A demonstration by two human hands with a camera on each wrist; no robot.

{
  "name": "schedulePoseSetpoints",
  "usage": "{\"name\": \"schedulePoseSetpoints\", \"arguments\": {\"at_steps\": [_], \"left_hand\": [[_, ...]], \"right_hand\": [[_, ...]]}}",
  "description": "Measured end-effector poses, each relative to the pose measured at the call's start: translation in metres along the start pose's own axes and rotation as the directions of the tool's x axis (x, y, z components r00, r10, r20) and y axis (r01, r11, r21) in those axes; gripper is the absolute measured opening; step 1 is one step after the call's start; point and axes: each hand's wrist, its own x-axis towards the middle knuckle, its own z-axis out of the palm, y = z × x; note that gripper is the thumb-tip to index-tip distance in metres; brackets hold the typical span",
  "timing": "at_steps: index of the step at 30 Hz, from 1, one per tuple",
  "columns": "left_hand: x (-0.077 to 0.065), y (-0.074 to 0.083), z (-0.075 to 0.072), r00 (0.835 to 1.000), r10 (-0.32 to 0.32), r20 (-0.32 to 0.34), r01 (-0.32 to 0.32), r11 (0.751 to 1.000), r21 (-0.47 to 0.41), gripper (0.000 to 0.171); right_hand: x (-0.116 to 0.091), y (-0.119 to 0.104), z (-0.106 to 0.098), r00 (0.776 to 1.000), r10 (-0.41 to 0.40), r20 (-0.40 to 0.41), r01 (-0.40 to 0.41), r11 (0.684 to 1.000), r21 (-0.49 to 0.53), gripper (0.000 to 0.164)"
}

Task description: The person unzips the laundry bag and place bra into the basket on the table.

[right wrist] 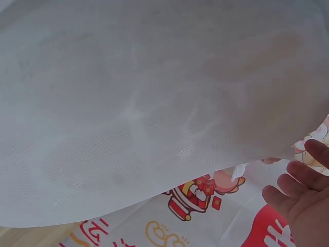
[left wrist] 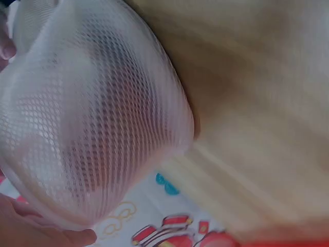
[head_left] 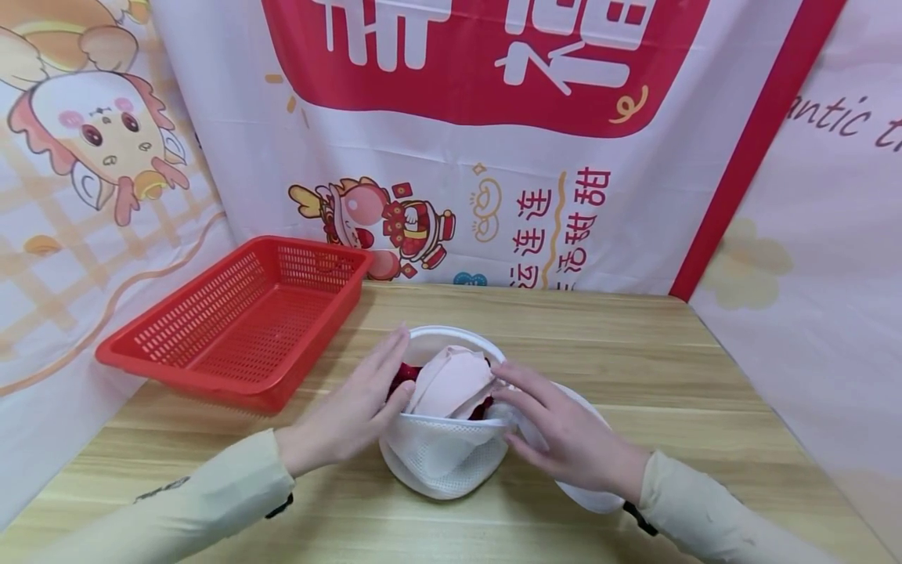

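A white mesh laundry bag [head_left: 444, 454] stands on the table with its round mouth up. Inside it lies a rounded pale pink cloth piece [head_left: 451, 381], with dark red cloth [head_left: 403, 377] beside and beneath it. My left hand [head_left: 355, 407] rests at the bag's left rim, fingers extended and thumb by the pink cloth. At the opposite rim my right hand [head_left: 564, 427] touches the bag's contents with spread, slightly bent fingers. The bag's white lid [head_left: 592, 497] hangs open to the right, partly beneath that hand. Mesh fills much of the left wrist view; white fabric [right wrist: 128, 113] covers most of the right.
A red plastic basket [head_left: 282, 337] with perforated sides stands at the back left of the wooden table [head_left: 669, 376]. Printed cloth hangings [head_left: 451, 157] enclose the table at the back and both sides.
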Motion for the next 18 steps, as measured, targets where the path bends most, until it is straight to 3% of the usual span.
{"name": "schedulePoseSetpoints", "arguments": {"at_steps": [4, 7, 12, 18], "left_hand": [[0.008, 0.000, -0.002, 0.988, 0.153, -0.014, -0.149, 0.976, 0.162, 0.073], [0.015, 0.002, -0.006, 0.976, 0.217, -0.012, -0.209, 0.952, 0.223, 0.072], [0.028, 0.009, -0.016, 0.964, 0.264, 0.016, -0.260, 0.931, 0.256, 0.067], [0.043, 0.017, -0.022, 0.946, 0.305, 0.107, -0.324, 0.896, 0.304, 0.061]], "right_hand": [[0.001, 0.000, 0.002, 1.000, -0.030, -0.007, 0.030, 0.999, -0.011, 0.047], [0.002, 0.000, 0.004, 0.999, -0.037, 0.005, 0.037, 0.999, -0.013, 0.043], [0.004, -0.001, 0.007, 0.998, -0.059, 0.021, 0.059, 0.998, -0.012, 0.026], [0.004, -0.001, 0.008, 0.997, -0.077, 0.027, 0.077, 0.997, -0.006, 0.013]]}}
